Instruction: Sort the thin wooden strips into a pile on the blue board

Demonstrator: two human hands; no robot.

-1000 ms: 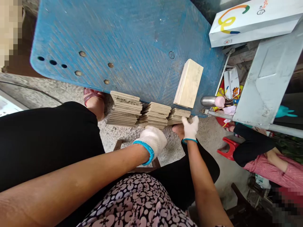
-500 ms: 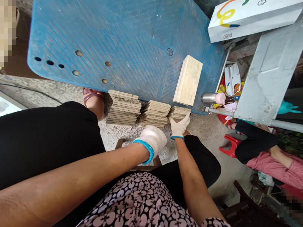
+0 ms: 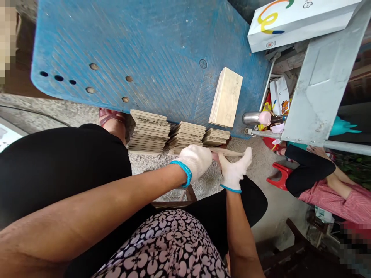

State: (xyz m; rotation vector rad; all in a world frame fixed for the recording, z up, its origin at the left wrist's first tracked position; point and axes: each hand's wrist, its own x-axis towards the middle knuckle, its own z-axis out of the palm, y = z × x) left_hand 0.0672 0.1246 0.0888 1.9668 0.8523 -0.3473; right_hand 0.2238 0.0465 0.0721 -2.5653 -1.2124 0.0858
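Observation:
A thin pale board (image 3: pixel 228 152), seen nearly edge-on, is held between my two hands just in front of the shortest stack. My left hand (image 3: pixel 198 162), in a white knit glove with a blue cuff, is closed at its left end; the fingertips are hidden. Gloved the same way, my right hand (image 3: pixel 236 170) grips the right part, one finger reaching along its far end. Beyond my hands, similar boards stand in a tall left stack (image 3: pixel 149 133), a middle stack (image 3: pixel 188 137) and a low right stack (image 3: pixel 216 136).
Another pile of pale boards (image 3: pixel 226 96) lies on the blue plastic surface (image 3: pixel 162 50). To the right are a steel flask (image 3: pixel 252 118), a grey metal panel (image 3: pixel 321 85) and a white printed bag (image 3: pixel 298 27). Another person sits beyond a red stool (image 3: pixel 279 175).
My right hand has come away from the low stack, nearer to me and rightward, with a thin board. My left hand has shifted right and up to the board's left end.

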